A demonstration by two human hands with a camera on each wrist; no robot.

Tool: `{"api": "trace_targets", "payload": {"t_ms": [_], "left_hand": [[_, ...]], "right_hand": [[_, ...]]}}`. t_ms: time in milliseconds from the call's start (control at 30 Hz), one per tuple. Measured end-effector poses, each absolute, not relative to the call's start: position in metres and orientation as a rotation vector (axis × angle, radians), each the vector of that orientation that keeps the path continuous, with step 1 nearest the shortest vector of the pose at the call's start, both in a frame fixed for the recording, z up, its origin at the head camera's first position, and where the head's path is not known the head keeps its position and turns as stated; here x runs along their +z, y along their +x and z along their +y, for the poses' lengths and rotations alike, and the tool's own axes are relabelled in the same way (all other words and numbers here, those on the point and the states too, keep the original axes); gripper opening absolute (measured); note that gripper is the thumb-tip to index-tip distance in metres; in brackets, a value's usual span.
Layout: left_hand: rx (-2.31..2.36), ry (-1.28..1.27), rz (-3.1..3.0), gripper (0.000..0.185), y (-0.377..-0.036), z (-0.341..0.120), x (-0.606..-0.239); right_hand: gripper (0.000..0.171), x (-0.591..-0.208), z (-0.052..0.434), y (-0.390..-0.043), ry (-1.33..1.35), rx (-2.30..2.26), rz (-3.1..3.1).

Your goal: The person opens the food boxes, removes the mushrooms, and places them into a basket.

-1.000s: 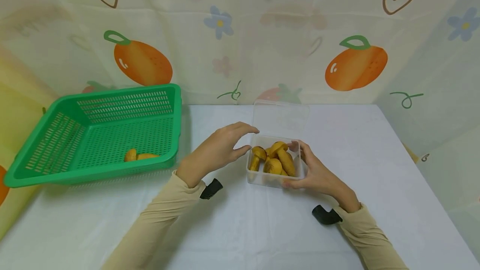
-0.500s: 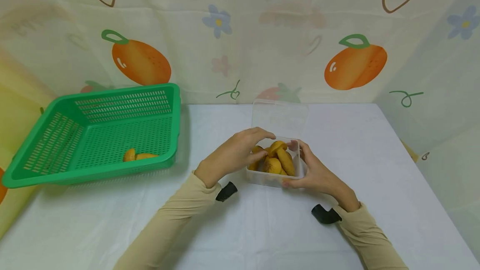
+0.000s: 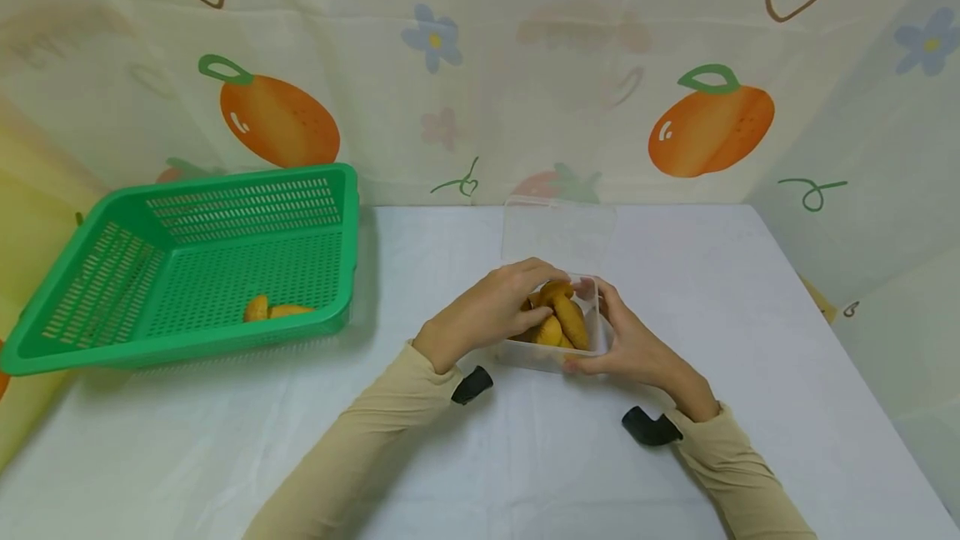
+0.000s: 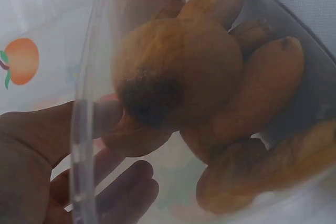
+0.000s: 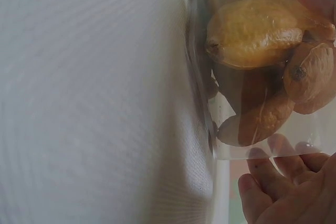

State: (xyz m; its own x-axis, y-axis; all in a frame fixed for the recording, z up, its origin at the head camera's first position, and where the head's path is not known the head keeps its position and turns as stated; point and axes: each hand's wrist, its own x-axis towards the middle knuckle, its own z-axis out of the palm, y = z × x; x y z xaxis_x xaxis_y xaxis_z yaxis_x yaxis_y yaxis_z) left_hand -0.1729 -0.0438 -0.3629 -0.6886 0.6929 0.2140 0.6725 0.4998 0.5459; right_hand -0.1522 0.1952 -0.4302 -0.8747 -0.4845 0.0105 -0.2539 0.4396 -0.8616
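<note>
- A clear plastic box (image 3: 585, 338) is sitting near the middle of the worktop (image 3: 525, 457), which is covered in a white cloth, with its clear lid (image 3: 558, 233) lying just behind it.
- Yellow-brown mushrooms (image 3: 564, 319) are lying piled inside the box; the left wrist view is showing them close up through the clear wall (image 4: 210, 93), and the right wrist view is showing them pressed against the box side (image 5: 252, 35).
- The left hand (image 3: 491, 311) is reaching into the box from its left side, fingers curled down onto the mushrooms; its grip is looking closed round one of them, though the fingertips are hidden behind the hand.
- The right hand (image 3: 626, 340) is gripping the right wall of the box, thumb at the near corner and fingers along the far rim, steadying it on the worktop.
- A green slotted basket (image 3: 112, 273) is standing well to the left, tilted up at its far edge, with one mushroom (image 3: 272, 308) lying near its front wall.
- A fruit-printed backdrop (image 3: 705, 127) is hanging behind the worktop.
</note>
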Motion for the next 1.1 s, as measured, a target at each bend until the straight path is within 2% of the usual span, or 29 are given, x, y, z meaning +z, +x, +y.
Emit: {"api": "trace_targets", "payload": {"t_ms": [467, 867, 1100], "left_hand": [[0.988, 1.145, 2.666, 0.039, -0.177, -0.038, -0.372], [1.059, 1.156, 2.72, 0.029, -0.175, -0.047, -0.367], [1.072, 1.141, 2.729, 0.03, -0.172, -0.054, -0.36]], "right_hand": [[0.109, -0.43, 0.194, -0.153, -0.666, -1.421, 2.445], [0.104, -0.43, 0.195, -0.154, -0.68, -1.437, 2.451], [0.105, -0.43, 0.195, -0.154, -0.686, -1.449, 2.453]]}}
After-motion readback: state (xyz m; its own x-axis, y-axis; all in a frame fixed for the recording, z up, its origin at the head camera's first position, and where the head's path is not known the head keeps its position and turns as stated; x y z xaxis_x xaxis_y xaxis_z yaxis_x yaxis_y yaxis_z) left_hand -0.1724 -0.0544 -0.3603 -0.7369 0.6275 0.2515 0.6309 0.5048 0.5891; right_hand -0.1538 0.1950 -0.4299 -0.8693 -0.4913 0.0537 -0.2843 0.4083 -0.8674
